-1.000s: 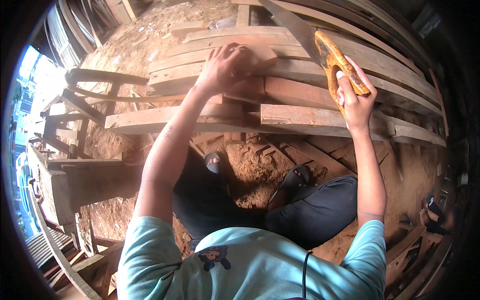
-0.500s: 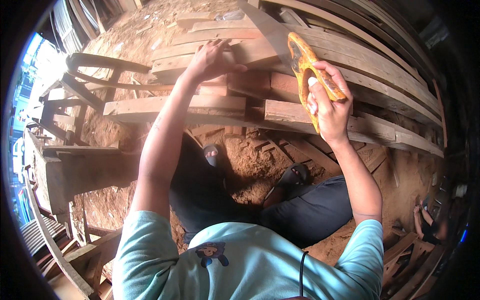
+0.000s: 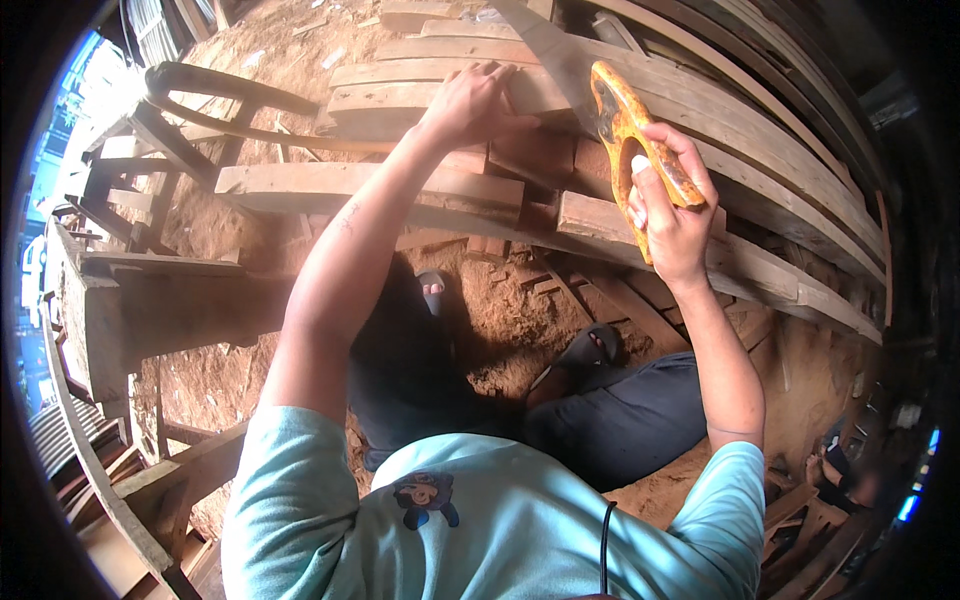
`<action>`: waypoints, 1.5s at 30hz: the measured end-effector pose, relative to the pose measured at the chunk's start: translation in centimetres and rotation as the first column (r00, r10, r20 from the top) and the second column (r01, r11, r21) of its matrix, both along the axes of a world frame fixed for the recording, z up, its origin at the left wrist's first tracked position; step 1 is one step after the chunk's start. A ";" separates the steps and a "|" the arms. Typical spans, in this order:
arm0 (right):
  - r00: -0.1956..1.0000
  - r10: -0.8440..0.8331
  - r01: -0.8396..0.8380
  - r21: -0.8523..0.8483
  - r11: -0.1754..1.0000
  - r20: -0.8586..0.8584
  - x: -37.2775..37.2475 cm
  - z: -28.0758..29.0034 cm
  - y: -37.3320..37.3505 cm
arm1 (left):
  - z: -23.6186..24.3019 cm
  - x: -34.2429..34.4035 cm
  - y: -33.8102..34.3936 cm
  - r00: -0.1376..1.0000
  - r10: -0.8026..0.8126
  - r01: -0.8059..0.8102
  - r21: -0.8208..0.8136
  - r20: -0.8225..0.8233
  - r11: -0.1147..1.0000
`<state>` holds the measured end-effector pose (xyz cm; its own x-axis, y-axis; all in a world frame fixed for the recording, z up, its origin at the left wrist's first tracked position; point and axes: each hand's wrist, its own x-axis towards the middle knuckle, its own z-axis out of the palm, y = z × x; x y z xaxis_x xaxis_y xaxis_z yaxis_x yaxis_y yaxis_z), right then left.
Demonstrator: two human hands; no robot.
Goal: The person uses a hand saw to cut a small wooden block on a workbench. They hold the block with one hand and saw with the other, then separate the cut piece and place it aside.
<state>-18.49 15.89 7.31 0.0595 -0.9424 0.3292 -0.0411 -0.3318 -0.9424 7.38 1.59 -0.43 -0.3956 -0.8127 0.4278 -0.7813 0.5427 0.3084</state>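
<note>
My left hand (image 3: pixel 474 105) rests over a short wooden board (image 3: pixel 540 90) on stacked planks (image 3: pixel 740 130), fingers bent around its top and thumb spread along the near side. In my right hand (image 3: pixel 668 215) is the worn yellow handle (image 3: pixel 622 100) of a handsaw, its grey blade (image 3: pixel 540 50) angled away up and left beside that board. The blade is blurred, so I cannot tell whether it touches the wood. A nearer beam (image 3: pixel 365 185) crosses below both hands, above my sandalled feet.
Wooden frames (image 3: pixel 185 140) and a large timber piece (image 3: pixel 185 310) stand at my left, with bright outdoors beyond. Dirt ground (image 3: pixel 510 330) strewn with offcuts lies under me. At the far right another person (image 3: pixel 850 460) is partly visible among wood pieces.
My right hand and the saw have moved down and left relative to the planks since a second ago. My left hand stays on the board. The whole view has shifted slightly.
</note>
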 end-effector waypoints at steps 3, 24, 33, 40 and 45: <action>0.999 -0.017 0.014 0.081 0.997 0.039 0.1 0.0 0.2 | 0.1 -0.3 -0.1 1.000 0.002 0.000 0.095 -0.018 0.995; 0.999 0.036 -0.039 0.216 0.976 0.018 -0.5 -3.5 0.3 | -1.9 -1.7 -0.6 0.994 0.104 -0.101 -0.089 0.030 0.991; 0.999 0.009 -0.016 0.216 0.976 0.033 1.0 -3.4 0.3 | -0.2 -0.8 -0.4 0.991 0.107 -0.102 -0.067 0.081 0.993; 0.998 -0.055 0.053 0.219 0.974 0.006 1.0 -3.2 0.2 | -1.4 -1.4 -1.1 0.992 0.110 -0.107 -0.052 0.067 0.993; 0.990 -0.057 0.071 0.103 0.992 -0.130 1.1 -3.7 -0.1 | -2.2 -1.6 -1.5 0.997 0.064 -0.063 -0.007 0.052 0.998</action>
<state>-17.35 15.77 3.57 0.0329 -0.9749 0.2202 -0.1807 -0.2225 -0.9581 5.76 0.06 -2.61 -0.3651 -0.8346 0.4124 -0.8292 0.4930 0.2635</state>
